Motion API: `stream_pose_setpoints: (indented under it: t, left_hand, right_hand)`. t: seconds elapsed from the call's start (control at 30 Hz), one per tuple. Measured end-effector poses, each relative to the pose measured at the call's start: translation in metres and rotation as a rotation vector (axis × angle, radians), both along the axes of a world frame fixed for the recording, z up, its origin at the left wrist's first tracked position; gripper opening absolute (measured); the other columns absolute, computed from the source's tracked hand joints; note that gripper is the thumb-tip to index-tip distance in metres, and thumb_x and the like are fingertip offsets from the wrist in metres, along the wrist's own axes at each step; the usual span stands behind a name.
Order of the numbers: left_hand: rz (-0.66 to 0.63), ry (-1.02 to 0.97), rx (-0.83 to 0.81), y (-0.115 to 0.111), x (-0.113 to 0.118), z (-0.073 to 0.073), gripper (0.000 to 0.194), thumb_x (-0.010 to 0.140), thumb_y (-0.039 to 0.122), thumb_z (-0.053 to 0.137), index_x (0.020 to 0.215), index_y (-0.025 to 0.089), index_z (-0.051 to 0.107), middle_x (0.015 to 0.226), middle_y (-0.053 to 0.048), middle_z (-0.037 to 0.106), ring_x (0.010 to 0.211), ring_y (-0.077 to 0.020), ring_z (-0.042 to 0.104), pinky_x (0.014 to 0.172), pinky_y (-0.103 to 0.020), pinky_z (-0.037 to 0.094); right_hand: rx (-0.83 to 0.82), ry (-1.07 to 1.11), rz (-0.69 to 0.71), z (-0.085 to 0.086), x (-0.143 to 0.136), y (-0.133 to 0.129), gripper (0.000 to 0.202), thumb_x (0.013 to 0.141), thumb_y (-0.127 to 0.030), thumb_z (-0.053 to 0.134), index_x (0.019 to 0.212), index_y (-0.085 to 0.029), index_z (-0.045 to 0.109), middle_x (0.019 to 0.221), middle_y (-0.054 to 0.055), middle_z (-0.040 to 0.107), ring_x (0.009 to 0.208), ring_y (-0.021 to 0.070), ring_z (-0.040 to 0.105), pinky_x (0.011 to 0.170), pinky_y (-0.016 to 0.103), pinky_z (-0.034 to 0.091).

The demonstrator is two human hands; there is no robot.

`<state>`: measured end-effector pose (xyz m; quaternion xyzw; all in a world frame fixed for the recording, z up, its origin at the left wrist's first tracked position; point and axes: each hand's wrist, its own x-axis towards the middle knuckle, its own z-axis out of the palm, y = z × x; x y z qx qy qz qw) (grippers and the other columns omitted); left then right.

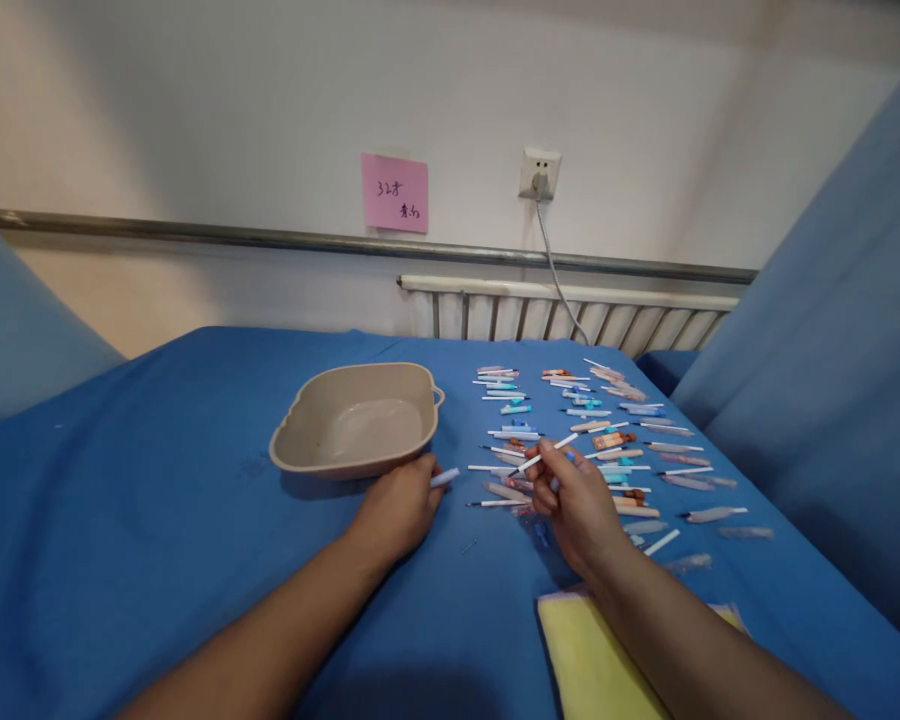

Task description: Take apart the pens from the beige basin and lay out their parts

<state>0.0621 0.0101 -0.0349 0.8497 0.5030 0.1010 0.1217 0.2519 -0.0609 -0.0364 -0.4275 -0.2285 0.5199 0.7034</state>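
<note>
My left hand (401, 508) is closed around a pale, pen-like tube (445, 478), just in front of the beige plastic basin (371, 468). Over the rows of parts, my right hand (574, 500) pinches a thin white stick with a dark tip (547, 453), which looks like a pen refill. It slants up to the right. Something bluish shows among the right fingers, too small to make out. Beneath and around this hand lie several pen parts (515, 409): white sticks, blue and teal pieces, brown pieces and clear sleeves.
A blue cloth (195, 520) covers the table. Near the front edge, a yellow cloth (592, 650) lies under my right forearm. Behind are a metal rail (292, 238), a radiator (510, 305), a pink note (395, 193) and a plugged-in socket (540, 173). Blue curtains (825, 300) hang at both sides.
</note>
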Motion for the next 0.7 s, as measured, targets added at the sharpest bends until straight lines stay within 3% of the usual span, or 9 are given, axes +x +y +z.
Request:
stream_pose_setpoints:
  t: [0.13, 0.23, 0.33, 0.47, 0.7]
  left_hand:
    - [0.026, -0.429, -0.263, -0.004, 0.003, 0.005, 0.024, 0.082, 0.037, 0.051, 0.068, 0.017, 0.054, 0.059, 0.002, 0.051, 0.053, -0.0121, 0.047, 0.051, -0.023, 0.030]
    - [0.056, -0.718, -0.650, -0.012, 0.006, 0.012, 0.032, 0.084, 0.046, 0.048, 0.074, 0.016, 0.054, 0.047, 0.009, 0.032, 0.040, -0.0071, 0.024, 0.040, -0.021, 0.019]
    - [0.073, -1.028, -0.992, -0.022, 0.007, 0.019, 0.028, 0.081, 0.043, 0.058, 0.079, 0.015, 0.053, 0.050, 0.009, 0.035, 0.039, -0.0036, 0.015, 0.038, -0.019, 0.010]
    - [0.095, -1.229, -1.142, -0.031, 0.009, 0.022, 0.021, 0.079, 0.030, 0.065, 0.079, 0.015, 0.051, 0.072, 0.001, 0.056, 0.039, 0.0004, 0.018, 0.037, -0.018, 0.010]
    - [0.129, -1.305, -1.173, -0.034, 0.013, 0.025, 0.020, 0.076, 0.024, 0.068, 0.078, 0.014, 0.051, 0.078, -0.001, 0.061, 0.037, 0.0023, 0.022, 0.035, -0.015, 0.012]
  right_hand:
    - [0.007, -0.003, 0.019, 0.000, 0.000, 0.000, 0.034, 0.068, -0.048, 0.070, 0.072, -0.015, 0.062, 0.054, -0.003, 0.058, 0.033, 0.0017, 0.028, 0.034, 0.017, 0.021]
    - [0.033, -0.034, 0.045, 0.001, -0.003, -0.002, 0.034, 0.068, -0.048, 0.071, 0.072, -0.016, 0.060, 0.058, -0.002, 0.061, 0.033, 0.0018, 0.029, 0.034, 0.017, 0.022]
    - [0.067, -0.102, 0.058, 0.002, -0.007, -0.005, 0.033, 0.067, -0.045, 0.073, 0.074, -0.016, 0.059, 0.062, 0.000, 0.065, 0.033, 0.0023, 0.031, 0.034, 0.018, 0.023]
    - [0.087, -0.184, 0.078, 0.002, -0.011, -0.010, 0.031, 0.068, -0.042, 0.074, 0.077, -0.017, 0.058, 0.065, 0.001, 0.066, 0.035, 0.0033, 0.033, 0.035, 0.019, 0.024]
    - [0.079, -0.282, 0.076, 0.007, -0.011, -0.015, 0.027, 0.072, -0.042, 0.070, 0.074, -0.018, 0.059, 0.060, -0.001, 0.063, 0.038, 0.0050, 0.031, 0.038, 0.020, 0.024]
